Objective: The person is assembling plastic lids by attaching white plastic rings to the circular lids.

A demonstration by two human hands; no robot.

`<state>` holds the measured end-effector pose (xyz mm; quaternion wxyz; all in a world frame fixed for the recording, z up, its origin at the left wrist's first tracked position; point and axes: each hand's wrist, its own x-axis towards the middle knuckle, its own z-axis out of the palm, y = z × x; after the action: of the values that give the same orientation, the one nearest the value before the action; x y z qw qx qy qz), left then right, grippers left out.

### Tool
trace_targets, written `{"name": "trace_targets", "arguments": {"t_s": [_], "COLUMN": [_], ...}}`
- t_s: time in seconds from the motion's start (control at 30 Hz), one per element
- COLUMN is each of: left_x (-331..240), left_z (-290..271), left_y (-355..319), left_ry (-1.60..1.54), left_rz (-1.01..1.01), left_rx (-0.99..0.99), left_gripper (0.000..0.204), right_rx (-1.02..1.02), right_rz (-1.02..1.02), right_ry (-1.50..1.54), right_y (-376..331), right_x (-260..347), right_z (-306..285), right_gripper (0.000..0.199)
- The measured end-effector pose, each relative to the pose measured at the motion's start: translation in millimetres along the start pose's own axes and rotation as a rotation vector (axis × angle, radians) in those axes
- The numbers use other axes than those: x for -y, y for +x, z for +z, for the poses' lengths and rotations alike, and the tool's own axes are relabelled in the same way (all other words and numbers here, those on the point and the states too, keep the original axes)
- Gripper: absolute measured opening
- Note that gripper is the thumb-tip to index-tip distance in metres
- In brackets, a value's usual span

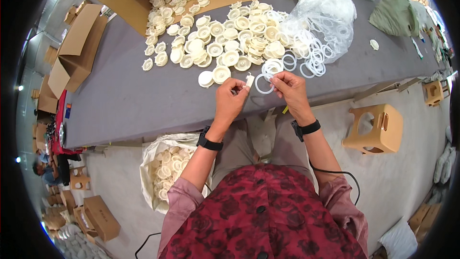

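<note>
My left hand point(228, 101) pinches a cream plastic cap point(249, 80), turned edge-on, between thumb and fingers. Just to its right, my right hand point(293, 95) grips a translucent white sealing ring point(257, 86) by its right side. Cap and ring are close together above the table's front edge, and the ring is not on the cap. Beyond my hands, many similar round cream caps point(230, 58) lie heaped on the grey-covered table point(129, 100). Loose rings point(314, 62) spill at the right of that heap from a clear plastic bag point(335, 5).
An open cardboard box point(117, 2) at the back left spills more caps. Below the table's edge, a white sack point(149, 182) holds similar caps. A tan plastic stool point(389, 132) stands on the floor at right. Green cloth point(394, 14) lies far right; a person point(50, 175) is at far left.
</note>
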<state>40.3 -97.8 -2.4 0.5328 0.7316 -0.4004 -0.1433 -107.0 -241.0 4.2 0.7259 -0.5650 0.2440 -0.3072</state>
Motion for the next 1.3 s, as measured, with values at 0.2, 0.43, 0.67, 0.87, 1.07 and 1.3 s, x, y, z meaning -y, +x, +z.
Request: {"name": "trace_targets", "arguments": {"t_s": [0.2,0.43,0.67,0.87,1.07,1.3], "left_x": [-8.1,-13.4,-10.5,-18.3,-11.0,3.6], "left_z": [-6.7,-7.0,-6.2,-1.6,-2.3,-7.0], "left_y": [-27.3,-54.8,-71.9,-80.4,-82.6,-84.4], "left_ry": [-0.851,-1.168,-1.215,-0.823,-0.741,-0.867], "left_rz": [-0.383,-0.425,-0.403,-0.284,-0.308,-0.334], "left_rx": [0.146,0.198,0.206,0.152,0.121,0.152], "left_gripper": [0.018,0.025,0.027,0.027,0.024,0.023], "right_rx": [0.159,0.054,-0.018,0.016,0.051,0.122], "right_rz": [-0.017,-0.203,-0.27,-0.48,-0.499,-0.097], "right_ry": [0.024,-0.234,-0.406,-0.634,-0.67,-0.275], "right_y": [-29.9,-47.8,-62.3,-65.3,-66.9,-64.3], "right_x": [14.7,5.9,6.5,9.0,7.0,-2.9], "right_z": [13.5,27.6,36.4,39.4,38.1,33.4], "right_gripper": [0.007,0.009,0.007,0.006,0.008,0.008]}}
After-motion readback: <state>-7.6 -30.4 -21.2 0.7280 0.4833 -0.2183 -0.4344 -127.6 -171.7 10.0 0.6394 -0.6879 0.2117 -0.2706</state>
